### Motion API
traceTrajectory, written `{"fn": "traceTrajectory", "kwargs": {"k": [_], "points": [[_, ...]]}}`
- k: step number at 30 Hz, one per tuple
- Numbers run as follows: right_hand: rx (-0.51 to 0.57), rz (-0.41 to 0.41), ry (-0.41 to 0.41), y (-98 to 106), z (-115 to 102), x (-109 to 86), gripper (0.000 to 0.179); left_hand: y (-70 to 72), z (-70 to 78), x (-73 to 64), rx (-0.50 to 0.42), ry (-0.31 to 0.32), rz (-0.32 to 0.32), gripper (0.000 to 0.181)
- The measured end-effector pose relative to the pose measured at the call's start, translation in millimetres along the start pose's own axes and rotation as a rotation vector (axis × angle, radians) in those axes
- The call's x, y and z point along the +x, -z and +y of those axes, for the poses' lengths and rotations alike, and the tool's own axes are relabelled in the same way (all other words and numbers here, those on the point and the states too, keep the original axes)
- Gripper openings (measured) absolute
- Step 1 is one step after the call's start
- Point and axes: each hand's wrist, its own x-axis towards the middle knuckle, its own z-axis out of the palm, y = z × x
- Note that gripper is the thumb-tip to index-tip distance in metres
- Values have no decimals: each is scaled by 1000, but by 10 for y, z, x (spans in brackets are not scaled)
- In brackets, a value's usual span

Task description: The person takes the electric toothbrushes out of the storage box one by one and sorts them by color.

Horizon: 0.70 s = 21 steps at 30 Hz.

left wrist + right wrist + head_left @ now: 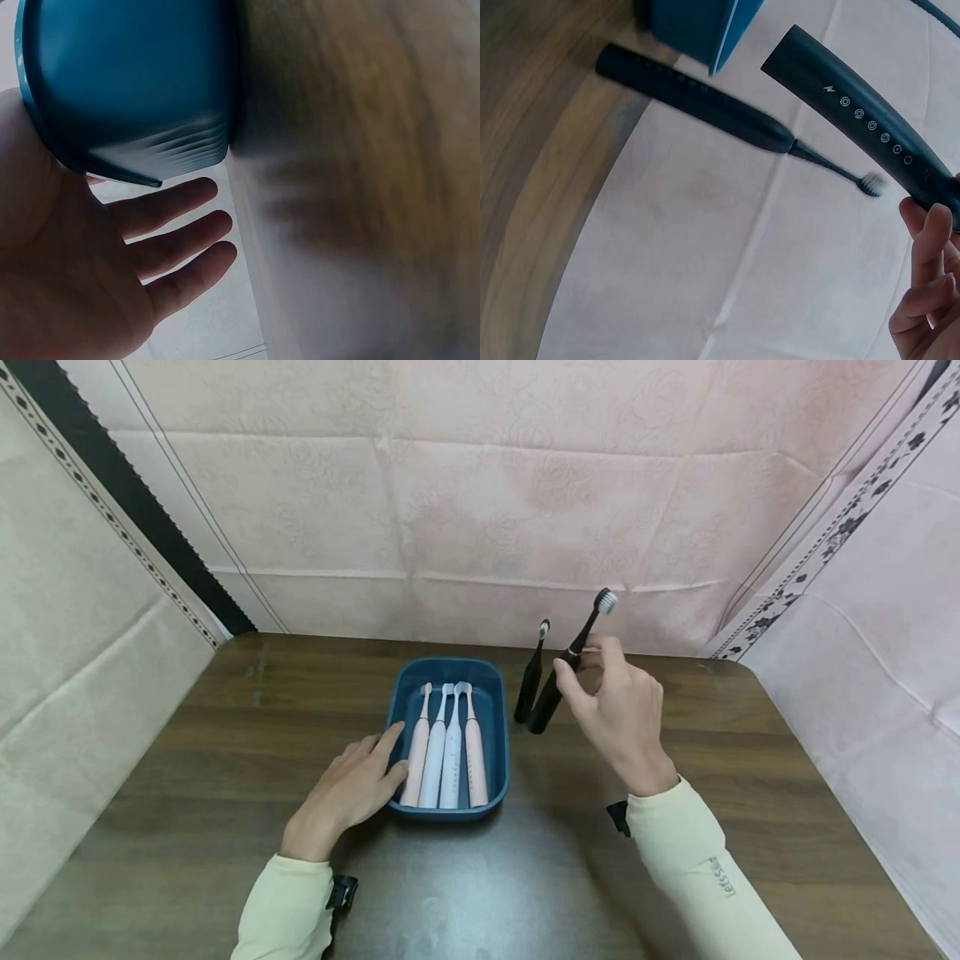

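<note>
My right hand [621, 714] pinches a black electric toothbrush [549, 700] near the top of its handle, its brush head tilted up and to the right. In the right wrist view, the held toothbrush's handle [851, 105] shows a column of round marks. A second black electric toothbrush [529, 683] stands upright on the table, just left of the held one. My left hand [348, 789] rests on the left rim of a blue plastic box [504, 735], thumb and forefinger over the edge. Its other fingers [184, 244] extend straight outside the box wall.
Inside the box, several pink and pale white electric toothbrushes [452, 760] lie side by side, heads toward the back. The wooden table [480, 893] ends at a pale pink cloth [465, 510] behind, with white cloths [862, 652] along the sides.
</note>
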Motion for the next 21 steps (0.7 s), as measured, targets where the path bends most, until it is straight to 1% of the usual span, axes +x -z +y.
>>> {"fn": "traceTrajectory", "kwargs": {"k": [8,21], "points": [[-35,36,-35,50,94,1,28,13,-5,-5,7,5,2,66],[-55,24,-43,-44,194,-23,29,-2,-7,5,1,10,0,66]]}}
